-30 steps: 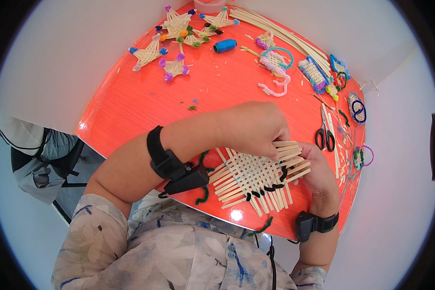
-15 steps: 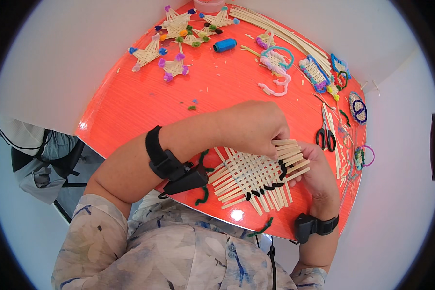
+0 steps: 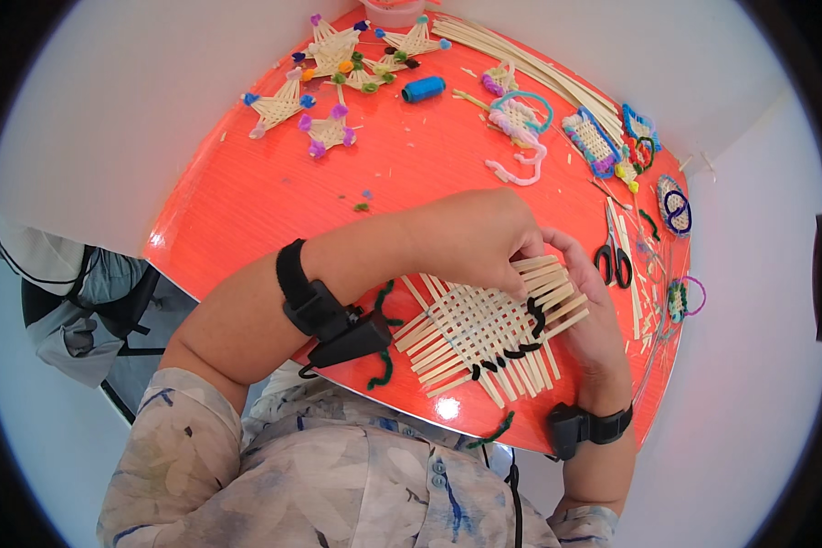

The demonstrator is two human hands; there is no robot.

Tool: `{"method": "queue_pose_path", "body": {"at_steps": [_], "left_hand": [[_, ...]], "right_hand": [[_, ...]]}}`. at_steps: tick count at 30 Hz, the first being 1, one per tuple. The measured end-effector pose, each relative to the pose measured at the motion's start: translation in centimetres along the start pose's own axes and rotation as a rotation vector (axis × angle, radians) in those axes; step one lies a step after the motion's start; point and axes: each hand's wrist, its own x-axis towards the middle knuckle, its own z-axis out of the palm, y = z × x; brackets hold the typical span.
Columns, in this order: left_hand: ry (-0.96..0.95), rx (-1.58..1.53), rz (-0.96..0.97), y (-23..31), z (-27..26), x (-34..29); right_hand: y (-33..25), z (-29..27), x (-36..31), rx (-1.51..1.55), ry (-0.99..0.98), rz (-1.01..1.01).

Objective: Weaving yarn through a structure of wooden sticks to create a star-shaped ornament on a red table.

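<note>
Pale weave [image 3: 477, 321], black cord [image 3: 538, 321] looped along near-right side. Left hand [image 3: 502, 245] pinches far edge; right hand [image 3: 595, 321] curled behind right edge, grip hidden, can't tell.

A craft workspace: the red desk [image 3: 247, 201] carries a woven star [image 3: 329, 134] far left, pale strips [image 3: 532, 67] far right, and scissors [image 3: 611, 236] right.

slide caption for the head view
Left hand gripping a pale woven mat partly edged in black yarn, right hand at its edge, over a red table.
</note>
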Motion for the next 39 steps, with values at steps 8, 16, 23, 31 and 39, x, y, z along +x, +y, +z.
{"method": "queue_pose_path", "body": {"at_steps": [8,16,23,31,39], "left_hand": [[0.008,0.001,-0.043,-0.1,-0.4,0.0],[-0.004,-0.023,-0.008,-0.1,0.3,0.2],[-0.009,-0.054,0.03,-0.1,0.4,0.1],[0.167,0.041,-0.117,-0.1,0.0,0.1],[0.356,0.131,-0.232,-0.7,0.5,0.5]], "right_hand": [[-1.2,-2.2,-0.7,-0.182,0.015,0.194],[-1.3,-2.4,-0.9,-0.175,-0.028,0.213],[-0.7,-2.9,-1.0,-0.118,-0.104,0.163],[-1.4,-1.9,-0.6,-0.26,0.536,-0.162],[-1.9,1.2,-0.6,-1.34,0.488,-0.75]]}}
